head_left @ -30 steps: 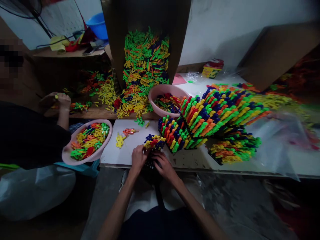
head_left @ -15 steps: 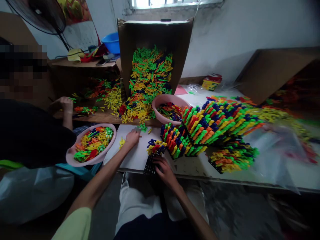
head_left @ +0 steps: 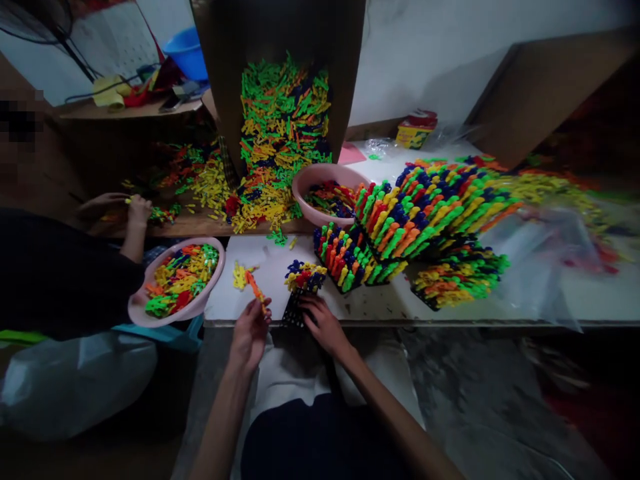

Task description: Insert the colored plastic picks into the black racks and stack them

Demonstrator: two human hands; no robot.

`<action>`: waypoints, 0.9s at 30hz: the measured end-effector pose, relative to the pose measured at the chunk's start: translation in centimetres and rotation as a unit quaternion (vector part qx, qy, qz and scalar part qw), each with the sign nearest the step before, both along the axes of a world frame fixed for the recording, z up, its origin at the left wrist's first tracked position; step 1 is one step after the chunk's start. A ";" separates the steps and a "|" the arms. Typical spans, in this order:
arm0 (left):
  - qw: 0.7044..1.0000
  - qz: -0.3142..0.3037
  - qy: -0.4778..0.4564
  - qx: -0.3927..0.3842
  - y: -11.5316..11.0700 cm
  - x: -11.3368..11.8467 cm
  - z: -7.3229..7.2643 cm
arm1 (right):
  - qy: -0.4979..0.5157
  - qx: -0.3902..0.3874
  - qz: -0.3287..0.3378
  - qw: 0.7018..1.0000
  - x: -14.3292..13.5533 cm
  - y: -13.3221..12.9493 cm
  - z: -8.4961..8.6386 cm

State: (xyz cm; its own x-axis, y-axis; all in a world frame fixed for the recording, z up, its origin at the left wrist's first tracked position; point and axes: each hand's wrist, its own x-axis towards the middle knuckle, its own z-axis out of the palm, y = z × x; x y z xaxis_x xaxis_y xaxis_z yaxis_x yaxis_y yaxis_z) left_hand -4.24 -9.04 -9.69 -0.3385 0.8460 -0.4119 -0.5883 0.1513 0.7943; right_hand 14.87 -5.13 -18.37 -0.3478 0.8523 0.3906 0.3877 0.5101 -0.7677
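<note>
An orange plastic figure (head_left: 255,285) is pinched between the fingers of my left hand (head_left: 251,328), just above the table's front edge. My right hand (head_left: 323,323) rests on a black perforated rack (head_left: 291,312), its fingers on the right side of it. Yellow, red and dark blue figures (head_left: 304,277) stand packed at the far end of this rack. A few loose yellow figures (head_left: 240,275) lie on the white table beyond my left hand. Filled racks of coloured figures (head_left: 345,257) stand to the right of my right hand.
A pink basin (head_left: 220,267) of figures is at left, another pink basin (head_left: 300,193) behind the rack. A large carton (head_left: 345,80) spills figures at the back. At left, a person's hand (head_left: 139,212) holds a small yellow piece. Plastic bags (head_left: 545,267) lie right.
My left hand has drawn back from the table toward the front edge and now holds an orange figure. My right hand remains at the rack. The view has shifted.
</note>
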 end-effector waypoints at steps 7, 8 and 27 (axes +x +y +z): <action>0.985 -0.094 0.134 0.058 0.5 4.2 -3.0 | -0.031 0.048 -0.040 0.998 0.0 -0.7 0.6; 0.971 -0.105 0.197 0.081 1.2 4.4 -3.3 | -0.033 0.055 -0.044 0.997 0.0 -0.7 0.6; 0.794 -0.081 0.603 0.006 3.1 7.7 -4.5 | -0.020 0.032 -0.024 0.999 0.3 -0.8 0.0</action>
State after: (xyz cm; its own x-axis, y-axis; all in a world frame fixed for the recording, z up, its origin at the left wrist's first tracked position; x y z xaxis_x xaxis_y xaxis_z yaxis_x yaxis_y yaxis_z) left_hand 3.47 -5.92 -14.15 -0.3661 0.9204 0.1370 0.6273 0.1354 0.7669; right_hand 15.13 -5.95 -18.41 -0.3233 0.8424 0.4311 0.4424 0.5372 -0.7181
